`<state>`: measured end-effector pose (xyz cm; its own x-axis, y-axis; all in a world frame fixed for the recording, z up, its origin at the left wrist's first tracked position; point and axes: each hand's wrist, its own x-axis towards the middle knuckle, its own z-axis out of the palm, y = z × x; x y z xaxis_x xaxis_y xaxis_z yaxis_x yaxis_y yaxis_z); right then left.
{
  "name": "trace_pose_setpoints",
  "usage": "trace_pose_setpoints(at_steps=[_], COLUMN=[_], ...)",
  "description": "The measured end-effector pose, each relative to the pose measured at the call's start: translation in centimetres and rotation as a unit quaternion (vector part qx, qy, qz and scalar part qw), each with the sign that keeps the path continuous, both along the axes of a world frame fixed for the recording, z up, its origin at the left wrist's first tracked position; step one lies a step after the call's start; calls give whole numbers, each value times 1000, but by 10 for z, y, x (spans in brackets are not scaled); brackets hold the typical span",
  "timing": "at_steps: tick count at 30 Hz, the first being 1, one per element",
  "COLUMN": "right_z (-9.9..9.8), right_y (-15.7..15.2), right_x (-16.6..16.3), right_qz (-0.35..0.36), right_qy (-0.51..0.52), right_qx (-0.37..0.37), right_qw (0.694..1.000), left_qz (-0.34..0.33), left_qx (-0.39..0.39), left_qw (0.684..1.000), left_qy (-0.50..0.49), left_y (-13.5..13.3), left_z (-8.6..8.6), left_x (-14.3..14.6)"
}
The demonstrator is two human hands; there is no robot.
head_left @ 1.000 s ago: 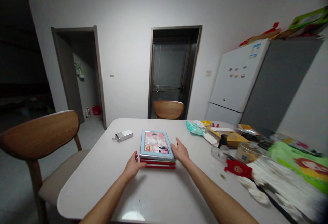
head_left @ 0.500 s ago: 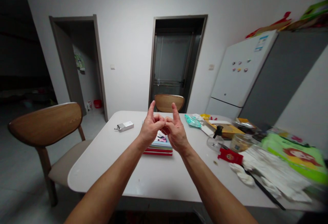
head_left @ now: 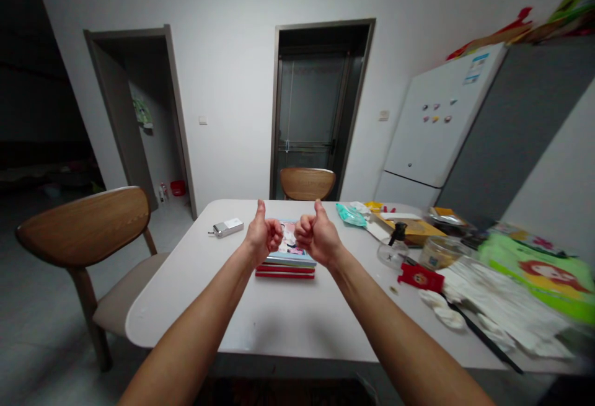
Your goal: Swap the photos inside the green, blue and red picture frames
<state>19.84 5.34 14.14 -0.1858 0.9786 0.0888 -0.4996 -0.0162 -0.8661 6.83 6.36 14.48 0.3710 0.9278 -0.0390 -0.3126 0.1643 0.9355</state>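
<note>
Above the table, my left hand (head_left: 263, 236) is curled into a fist with its thumb pointing up, and nothing is in it. My right hand (head_left: 318, 236) mirrors it, fingers folded in and thumb raised, also holding nothing. The two hands are apart. Behind and below them lies a stack of books (head_left: 286, 271), red ones at the bottom and a picture cover on top, partly hidden by both hands. To the left of my left hand rests a small silver and white box-shaped device (head_left: 229, 227) with a short strap.
The white table (head_left: 186, 307) has clutter along its right side: a teal packet (head_left: 350, 214), a clear pump bottle (head_left: 393, 252), a red packet (head_left: 421, 277), white cloths (head_left: 506, 307) and a green bag (head_left: 548, 269). Wooden chairs stand left (head_left: 88, 223) and behind (head_left: 307, 183).
My hands have moved apart from each other, uncovering more of the book's cover. The index fingers that pointed up are now folded in, and the thumbs stand up instead.
</note>
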Motion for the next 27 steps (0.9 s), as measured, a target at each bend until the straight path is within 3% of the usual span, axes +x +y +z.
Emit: trace_pose_setpoints(at_steps=[5, 7, 9, 11, 12, 14, 16, 19, 23, 25, 27], right_z=[26, 20, 2, -23, -37, -64, -86, -106, -114, -112, -103], right_y=[-3, 1, 9, 18, 22, 28, 29, 20, -6, -19, -29], right_x=[-19, -24, -24, -21, -18, -10, -4, -4, -10, -10, -6], right_qz=[20, -3, -66, -158, -192, -207, -192, -165, -116, -122, -158], right_qy=[-53, -97, -183, -343, -445, -625, -674, -686, -671, -634, -572], right_qx=[26, 32, 53, 109, 149, 224, 242, 259, 305, 302, 272], right_qw=[998, 995, 979, 920, 862, 718, 671, 660, 666, 701, 758], left_qz=[-40, -21, 8, 36, 48, 68, 78, 96, 155, 187, 205], left_qx=[15, -5, -40, -68, -78, -104, -130, -127, -64, -30, -5], left_qw=[999, 1000, 999, 996, 995, 990, 986, 986, 986, 982, 979], left_qy=[-7, 6, 25, 44, 50, 65, 74, 55, 1, -13, -16], left_y=[-1, 1, 3, 4, 3, 0, -4, -11, -21, -29, -40], left_z=[23, 19, 3, -23, -39, -74, -105, -134, -141, -138, -132], left_x=[8, 7, 3, -3, -6, -12, -17, -17, -7, -1, 2])
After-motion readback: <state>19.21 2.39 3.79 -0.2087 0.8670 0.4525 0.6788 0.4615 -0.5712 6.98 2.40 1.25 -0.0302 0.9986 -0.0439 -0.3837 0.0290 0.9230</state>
